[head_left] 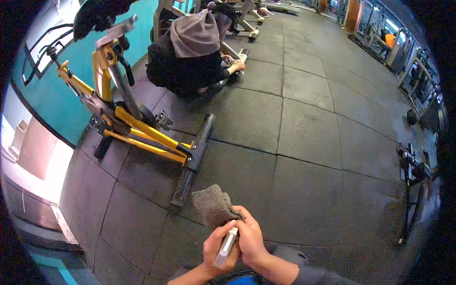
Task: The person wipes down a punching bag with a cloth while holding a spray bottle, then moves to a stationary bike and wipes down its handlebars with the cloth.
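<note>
Low in the head view, my two hands are together in front of my body, thumbs close to each other. A folded grey cloth (212, 207) sticks out past my fingers; my right hand (251, 237) is closed on its near end. My left hand (216, 251) is closed around a narrow, whitish object with a pale edge (226, 247), which slants down between the hands. The fingers hide much of it, so its kind cannot be made out. My right thumb rests near its upper end.
A yellow exercise bike (137, 137) stands ahead on the left, its black foot bar (194, 161) near the cloth. Beyond it a person (190, 52) crouches, with a hand on a machine's base. Dark rubber tiles (304, 128) cover the floor. Gym machines (413, 166) line the right.
</note>
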